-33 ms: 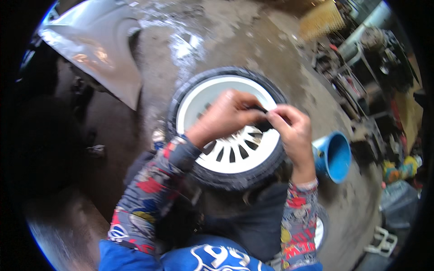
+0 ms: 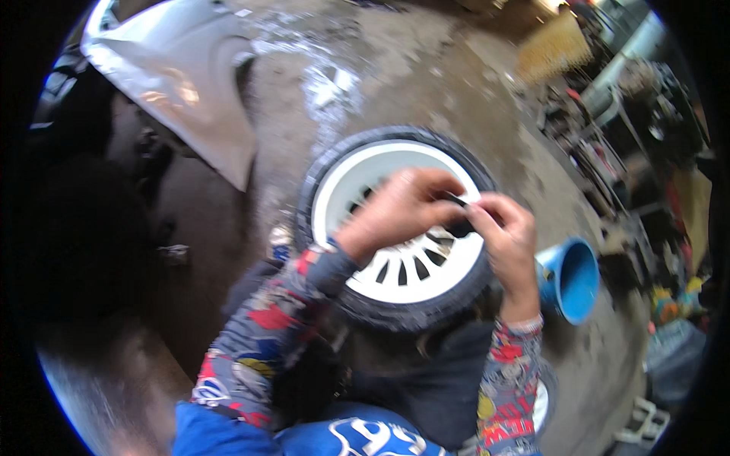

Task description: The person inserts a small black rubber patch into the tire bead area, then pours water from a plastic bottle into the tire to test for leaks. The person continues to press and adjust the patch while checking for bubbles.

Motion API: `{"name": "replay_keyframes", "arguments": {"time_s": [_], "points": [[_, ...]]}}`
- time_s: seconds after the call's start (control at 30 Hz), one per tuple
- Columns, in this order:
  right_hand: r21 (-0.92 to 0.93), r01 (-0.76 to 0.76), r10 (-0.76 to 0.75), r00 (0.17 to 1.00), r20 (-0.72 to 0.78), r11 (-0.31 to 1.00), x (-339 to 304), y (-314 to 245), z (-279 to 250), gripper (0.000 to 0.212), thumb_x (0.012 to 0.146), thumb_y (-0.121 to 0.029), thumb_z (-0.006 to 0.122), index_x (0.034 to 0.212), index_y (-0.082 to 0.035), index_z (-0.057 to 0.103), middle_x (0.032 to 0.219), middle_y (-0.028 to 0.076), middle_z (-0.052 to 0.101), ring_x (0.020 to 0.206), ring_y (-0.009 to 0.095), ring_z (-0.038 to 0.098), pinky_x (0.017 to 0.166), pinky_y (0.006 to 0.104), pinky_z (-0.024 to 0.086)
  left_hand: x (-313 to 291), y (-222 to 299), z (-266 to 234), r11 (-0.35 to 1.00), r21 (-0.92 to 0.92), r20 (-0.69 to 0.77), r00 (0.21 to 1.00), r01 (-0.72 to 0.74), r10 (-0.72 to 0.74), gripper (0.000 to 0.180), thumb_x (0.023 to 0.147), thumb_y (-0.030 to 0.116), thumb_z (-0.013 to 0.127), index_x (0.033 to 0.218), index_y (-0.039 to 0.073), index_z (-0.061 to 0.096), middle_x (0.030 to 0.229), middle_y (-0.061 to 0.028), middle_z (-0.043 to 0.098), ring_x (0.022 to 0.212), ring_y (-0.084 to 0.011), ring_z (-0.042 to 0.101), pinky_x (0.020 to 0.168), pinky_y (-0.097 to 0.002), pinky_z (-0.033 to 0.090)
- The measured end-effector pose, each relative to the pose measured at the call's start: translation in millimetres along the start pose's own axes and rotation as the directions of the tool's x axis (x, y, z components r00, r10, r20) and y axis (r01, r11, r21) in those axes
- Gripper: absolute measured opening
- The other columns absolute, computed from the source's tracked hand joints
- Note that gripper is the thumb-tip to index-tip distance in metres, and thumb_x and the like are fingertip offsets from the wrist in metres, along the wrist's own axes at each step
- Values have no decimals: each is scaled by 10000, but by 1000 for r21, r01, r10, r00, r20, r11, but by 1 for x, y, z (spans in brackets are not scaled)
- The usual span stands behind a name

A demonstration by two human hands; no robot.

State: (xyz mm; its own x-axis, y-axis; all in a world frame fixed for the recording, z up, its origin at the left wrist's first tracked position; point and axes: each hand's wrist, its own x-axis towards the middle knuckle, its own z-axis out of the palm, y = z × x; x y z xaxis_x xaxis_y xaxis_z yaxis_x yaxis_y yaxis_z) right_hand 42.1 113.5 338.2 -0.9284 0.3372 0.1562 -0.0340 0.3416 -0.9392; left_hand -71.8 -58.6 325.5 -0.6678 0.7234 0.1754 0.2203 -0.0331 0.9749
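Note:
A car wheel with a black tyre [image 2: 380, 318] and a white, many-spoked rim [image 2: 391, 291] lies flat on the floor in front of me. Over the rim, my left hand [image 2: 403, 209] has its fingers closed on one side of a small black piece [image 2: 459, 226]. My right hand [image 2: 511, 234] pinches the same piece from the other side, with thumb and fingertips close to the left ones. Fingers hide most of the piece, and blur keeps me from telling its kind.
A blue bucket [image 2: 579, 281] stands right of the tyre. At the far left is a silver car body panel [image 2: 179, 83]. Metal parts [image 2: 608, 163] and a yellowish block [image 2: 553, 49] crowd the right side. The concrete floor [image 2: 414, 45] has wet patches.
The whole view has shifted slightly, so wheel, bucket and hands appear a little lower and further right. Both hands keep their hold on the black piece over the rim.

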Motion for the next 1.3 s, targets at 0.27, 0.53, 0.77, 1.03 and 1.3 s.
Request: {"name": "replay_keyframes", "arguments": {"time_s": [0.27,0.53,0.77,1.03,1.3], "points": [[142,3,-6,1000,24,990,3,-3,5,116,948,-93,766,951,4,702,886,-19,664,827,61,592,755,217,481,1,10,-12,1000,-30,12,1000,-3,3,225,928,168,690,959,-53,719,810,-152,724,744,-171,671,692,-350,548],[108,10,-17,998,64,994,1,-5,2,58,931,-28,711,953,15,742,947,50,729,896,129,663,828,276,528,-5,14,-8,989,-129,87,994,72,-61,133,956,100,705,1039,3,667,872,7,650,837,-65,599,706,-241,495],[83,85,-91,993,70,993,1,-2,4,139,905,-63,777,1023,6,753,926,43,724,853,105,680,757,254,545,-3,19,-11,1000,9,14,1000,-2,2,154,904,96,757,934,-41,694,760,-55,689,720,-91,637,649,-283,524],[106,-37,44,997,-59,994,5,2,7,135,933,-74,765,1033,10,727,929,30,735,834,82,663,757,238,542,0,15,-1,963,262,-250,960,-59,127,318,823,194,872,978,15,660,920,-81,670,849,-200,647,763,-346,530],[201,-67,80,995,-59,977,5,2,9,147,934,-73,757,1045,16,719,918,29,728,823,79,661,746,242,541,-1,12,-2,969,238,-197,973,-67,116,254,831,151,851,958,18,676,891,-73,654,811,-182,642,686,-333,510]]}}
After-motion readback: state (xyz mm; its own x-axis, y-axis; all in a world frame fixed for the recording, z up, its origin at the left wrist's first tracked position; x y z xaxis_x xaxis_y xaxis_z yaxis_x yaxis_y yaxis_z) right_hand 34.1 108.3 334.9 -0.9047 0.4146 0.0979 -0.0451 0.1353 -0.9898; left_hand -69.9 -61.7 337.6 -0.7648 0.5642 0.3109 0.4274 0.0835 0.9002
